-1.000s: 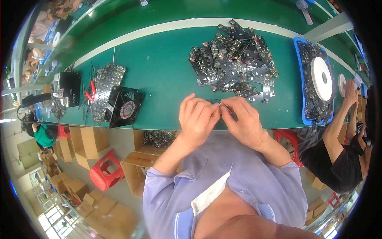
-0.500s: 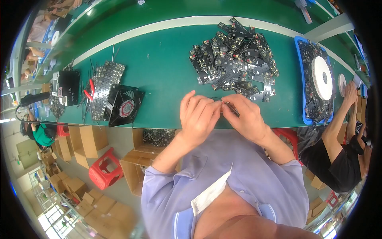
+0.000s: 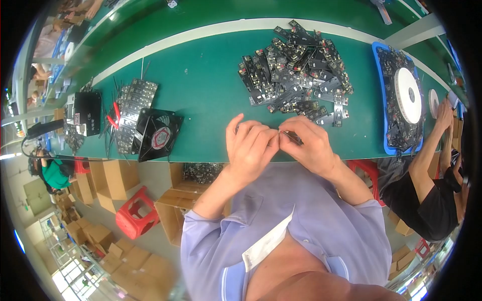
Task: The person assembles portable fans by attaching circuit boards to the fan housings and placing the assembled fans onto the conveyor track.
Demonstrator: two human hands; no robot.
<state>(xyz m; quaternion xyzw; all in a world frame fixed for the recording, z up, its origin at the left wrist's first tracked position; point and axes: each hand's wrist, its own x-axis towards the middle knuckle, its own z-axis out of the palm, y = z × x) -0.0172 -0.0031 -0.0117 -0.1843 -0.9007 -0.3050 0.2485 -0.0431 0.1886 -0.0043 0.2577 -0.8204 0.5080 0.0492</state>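
Close to the front edge of the green bench, my left hand [image 3: 251, 146] and my right hand [image 3: 312, 144] meet fingertip to fingertip. A small dark circuit board [image 3: 293, 137] is pinched in my right hand, mostly covered by its fingers. My left thumb and index finger are pressed together at the board's left end; whatever they grip is hidden. Beyond my hands lies a heap of narrow black circuit boards [image 3: 296, 75], some with small red and white parts.
Left on the bench are a black fan [image 3: 159, 134], red-handled pliers [image 3: 116, 114], a panel of boards [image 3: 136, 103] and a black box-shaped unit [image 3: 86, 113]. At right, a blue tray [image 3: 380, 95] holds boards and a white reel [image 3: 407, 95]. A co-worker's arm [image 3: 427, 145] reaches in beyond it.
Both hands stay in nearly the same place, fingertips still together. The thin dark strand seen above the fingertips earlier is no longer distinct. The view has shifted slightly.
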